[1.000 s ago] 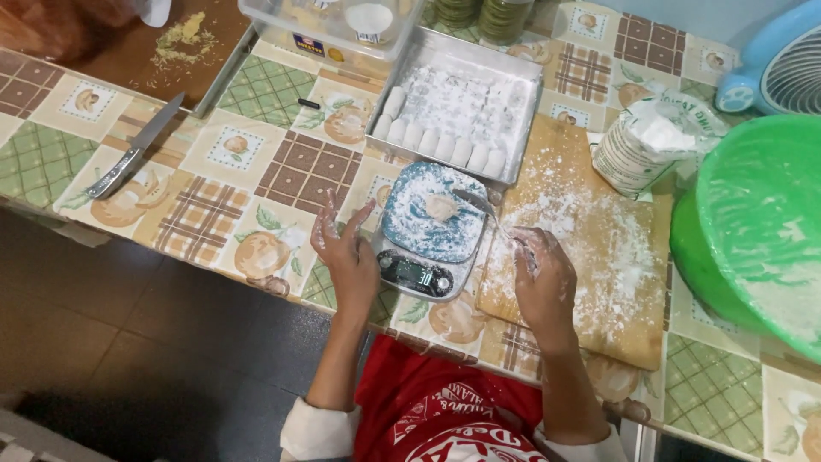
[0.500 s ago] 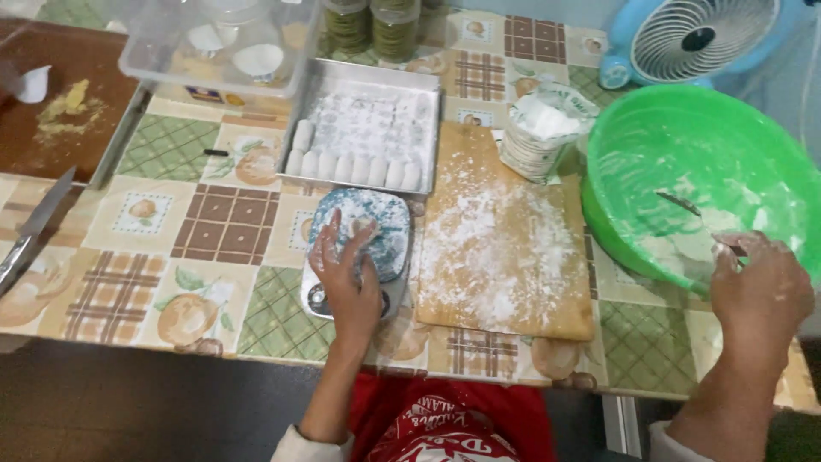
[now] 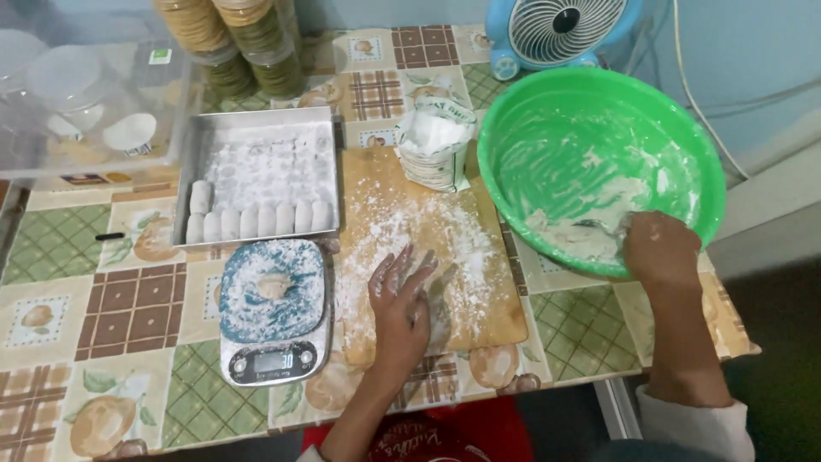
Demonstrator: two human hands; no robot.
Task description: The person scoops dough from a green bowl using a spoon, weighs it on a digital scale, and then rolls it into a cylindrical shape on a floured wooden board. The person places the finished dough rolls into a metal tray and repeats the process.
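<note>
Head camera, looking down on a tiled-pattern tablecloth: I see my right hand [image 3: 658,248] reaching over the rim of the green plastic basin [image 3: 684,145], its fingers curled down onto the pale dough [image 3: 581,235] smeared at the basin's near side; whether they have pinched any of it I cannot tell. The dough looks sticky and ragged, streaked up the basin wall. My left hand [image 3: 400,299] lies open and flat, fingers spread, on the floured wooden board [image 3: 479,308] just beside the basin. Left of the board, a small lump of dough [image 3: 272,285] sits on the blue-topped kitchen scale [image 3: 274,359]. Behind the scale, a metal tray [image 3: 256,124] holds a row of floured dough pieces [image 3: 256,221] along its near edge. An open flour bag [image 3: 436,141] stands at the board's far end, with a blue fan [image 3: 560,30] behind it. Against half a second ago, the left hand has left the scale for the board, and the right hand has moved from the basin's near rim into it.
</note>
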